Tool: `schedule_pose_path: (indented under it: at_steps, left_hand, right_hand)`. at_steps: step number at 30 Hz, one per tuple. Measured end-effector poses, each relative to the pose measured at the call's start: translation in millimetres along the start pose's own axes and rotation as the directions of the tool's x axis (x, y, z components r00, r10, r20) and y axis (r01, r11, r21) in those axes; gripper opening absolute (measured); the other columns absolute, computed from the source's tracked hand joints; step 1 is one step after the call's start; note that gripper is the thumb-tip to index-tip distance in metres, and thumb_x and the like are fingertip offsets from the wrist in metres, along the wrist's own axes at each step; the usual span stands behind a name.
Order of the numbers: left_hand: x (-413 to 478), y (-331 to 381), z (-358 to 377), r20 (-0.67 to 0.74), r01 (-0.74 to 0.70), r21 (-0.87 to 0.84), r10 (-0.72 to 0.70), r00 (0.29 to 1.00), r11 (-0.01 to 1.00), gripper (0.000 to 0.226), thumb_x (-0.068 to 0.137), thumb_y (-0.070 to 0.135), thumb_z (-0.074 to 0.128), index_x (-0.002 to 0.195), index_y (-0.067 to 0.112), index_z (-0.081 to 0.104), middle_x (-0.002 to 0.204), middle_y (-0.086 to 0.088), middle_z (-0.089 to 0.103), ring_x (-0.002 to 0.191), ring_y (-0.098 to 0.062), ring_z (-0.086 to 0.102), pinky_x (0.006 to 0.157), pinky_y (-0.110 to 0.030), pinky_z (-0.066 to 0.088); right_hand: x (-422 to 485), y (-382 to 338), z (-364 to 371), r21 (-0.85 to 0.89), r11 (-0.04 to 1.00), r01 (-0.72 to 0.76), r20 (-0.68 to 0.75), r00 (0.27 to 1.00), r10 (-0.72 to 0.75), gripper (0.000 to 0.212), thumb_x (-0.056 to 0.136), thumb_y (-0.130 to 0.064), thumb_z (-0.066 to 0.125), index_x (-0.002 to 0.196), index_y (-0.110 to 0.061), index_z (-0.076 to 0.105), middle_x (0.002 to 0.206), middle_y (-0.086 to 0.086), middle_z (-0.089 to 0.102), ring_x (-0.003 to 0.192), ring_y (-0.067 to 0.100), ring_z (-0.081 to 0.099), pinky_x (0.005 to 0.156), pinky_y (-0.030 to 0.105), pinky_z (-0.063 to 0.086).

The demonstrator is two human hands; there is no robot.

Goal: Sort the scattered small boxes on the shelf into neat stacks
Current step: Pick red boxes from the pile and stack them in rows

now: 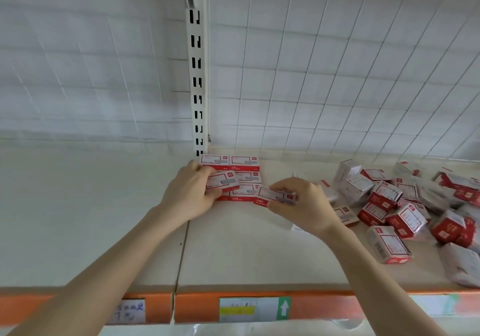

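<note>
— What's furthest left?

— Bare shelf (91, 219), with a handwritten label (128, 311) on the orange front strip (200, 307) below it. The writing is too blurred to read.

— And the left hand?

— The left hand (189, 193) curls its thumb and fingers round the left end of a small red-and-white box (222, 181). That box lies printed face up, with its long axis running left to right, tipped a little. It is over the near-left part of the neat stacks (244, 177).

— How do those stacks sit?

— They sit at the foot of the slotted upright post (198, 76), close to the wire grid back (337, 76). They form two columns, long sides left to right, red edges facing forward. The hand and the held box cover the left column's front, so I cannot count its layers.

— The right hand?

— The right hand (304, 206) pinches a second box (276, 195) by its right end, fingers on the far edge and thumb on the near one. It is face up, long axis left to right, just beside the stacks' near-right corner.

— Further right?

— A scattered pile (402, 200) lies on the shelf, with boxes pointing every way, some on end and some on their sides. A wrapped packet (462, 265) is cut off by the right edge, and the hand hides a few boxes behind it.
</note>
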State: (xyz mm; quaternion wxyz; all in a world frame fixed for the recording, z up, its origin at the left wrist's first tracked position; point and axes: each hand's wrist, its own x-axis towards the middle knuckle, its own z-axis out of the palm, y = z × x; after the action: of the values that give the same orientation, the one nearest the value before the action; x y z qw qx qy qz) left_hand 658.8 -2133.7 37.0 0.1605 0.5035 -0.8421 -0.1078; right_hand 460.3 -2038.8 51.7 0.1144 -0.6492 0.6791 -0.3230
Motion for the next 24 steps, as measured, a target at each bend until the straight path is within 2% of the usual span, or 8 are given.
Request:
schedule_pose_path:
  at_steps: [3, 7, 11, 16, 20, 24]
  left_hand:
    - [12.9, -5.5, -0.3, 0.007, -0.011, 0.024, 0.011, 1.0, 1.0, 0.049, 0.089, 0.036, 0.055, 0.131, 0.012, 0.047, 0.123, -0.007, 0.044, 0.113, -0.024, 0.046, 0.093, -0.031, 0.041]
    - [19.7, -10.5, 2.7, 0.06, -0.047, 0.064, 0.043, 0.997, 0.997, 0.046, 0.091, 0.033, 0.052, 0.133, 0.015, 0.045, 0.129, -0.004, 0.042, 0.116, -0.023, 0.044, 0.096, -0.033, 0.041]
    - [21.0, -14.0, 4.5, 0.027, -0.052, 0.13, 0.049, 0.998, 0.99, 0.04, 0.092, 0.033, 0.048, 0.129, 0.017, 0.048, 0.126, -0.002, 0.044, 0.115, -0.022, 0.044, 0.091, -0.032, 0.042]
    - [21.2, -16.3, 6.8, 0.004, -0.053, 0.14, 0.053, 0.999, 0.989, 0.035, 0.093, 0.031, 0.046, 0.122, 0.014, 0.052, 0.121, -0.003, 0.046, 0.11, -0.022, 0.045, 0.087, -0.031, 0.044]
    - [22.0, -16.7, 7.9, -0.003, -0.047, 0.18, 0.049, 0.999, 0.983, 0.037, 0.093, 0.034, 0.044, 0.124, 0.014, 0.051, 0.122, -0.002, 0.048, 0.109, -0.022, 0.046, 0.085, -0.032, 0.043]
    - [23.1, -18.9, 9.0, -0.032, -0.032, 0.173, 0.038, 0.999, 0.984, 0.038, 0.093, 0.033, 0.046, 0.125, 0.012, 0.05, 0.122, -0.005, 0.047, 0.111, -0.024, 0.045, 0.085, -0.033, 0.043]
  right_hand:
    - [2.2, -2.7, 5.9, -0.01, 1.0, 0.023, 0.024, 0.999, -0.022, 0.028, 0.074, -0.014, 0.072, 0.101, -0.012, 0.069, 0.094, -0.003, 0.065, 0.08, 0.002, 0.052, 0.069, -0.002, 0.034]
    - [5.5, -4.5, 7.9, -0.034, 0.999, 0.013, 0.029, 1.0, -0.012, 0.029, 0.075, -0.018, 0.071, 0.104, -0.015, 0.068, 0.093, -0.008, 0.061, 0.084, 0.004, 0.052, 0.068, -0.004, 0.033]
    - [6.6, -4.7, 9.2, -0.051, 0.999, 0.016, 0.046, 0.999, -0.013, 0.03, 0.076, -0.018, 0.07, 0.106, -0.014, 0.067, 0.096, -0.005, 0.063, 0.085, 0.005, 0.052, 0.068, -0.004, 0.033]
    - [7.0, -2.6, 11.9, -0.062, 0.998, 0.006, 0.069, 0.998, -0.002, 0.032, 0.076, -0.02, 0.07, 0.107, -0.015, 0.066, 0.103, -0.002, 0.065, 0.088, 0.007, 0.055, 0.068, -0.001, 0.036]
    - [8.6, -2.6, 13.3, -0.061, 0.998, 0.012, 0.073, 0.997, -0.007, 0.032, 0.076, -0.02, 0.071, 0.107, -0.014, 0.066, 0.103, 0.0, 0.065, 0.089, 0.01, 0.056, 0.071, 0.008, 0.039]
    - [8.6, -0.7, 15.6, -0.053, 0.998, 0.019, 0.079, 0.997, -0.014, 0.033, 0.076, -0.02, 0.071, 0.108, -0.014, 0.066, 0.104, -0.001, 0.065, 0.089, 0.008, 0.055, 0.073, 0.007, 0.04]
